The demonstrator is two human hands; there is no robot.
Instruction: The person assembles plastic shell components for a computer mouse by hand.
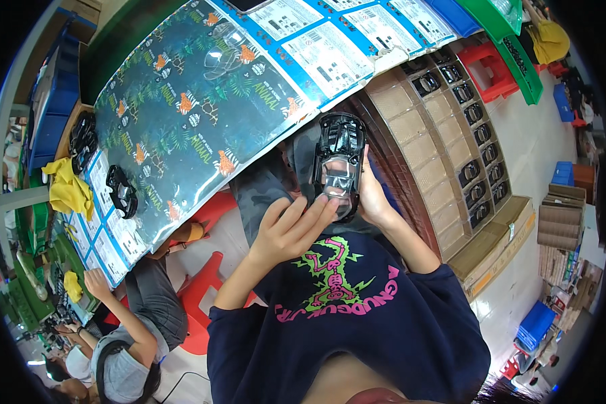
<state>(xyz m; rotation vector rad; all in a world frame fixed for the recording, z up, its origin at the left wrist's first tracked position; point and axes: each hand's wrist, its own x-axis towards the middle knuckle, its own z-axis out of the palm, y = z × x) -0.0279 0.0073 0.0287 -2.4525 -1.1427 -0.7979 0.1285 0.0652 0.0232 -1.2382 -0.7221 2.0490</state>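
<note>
I hold the toy car shell in front of my chest, my left hand on its near end, my right hand behind its right side. The surface lies beyond it to my left; the divided carton stands to my right.

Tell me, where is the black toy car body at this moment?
In the head view the black toy car body is near the centre, held between the left hand and the right hand, just below the edge of the patterned table.
</note>
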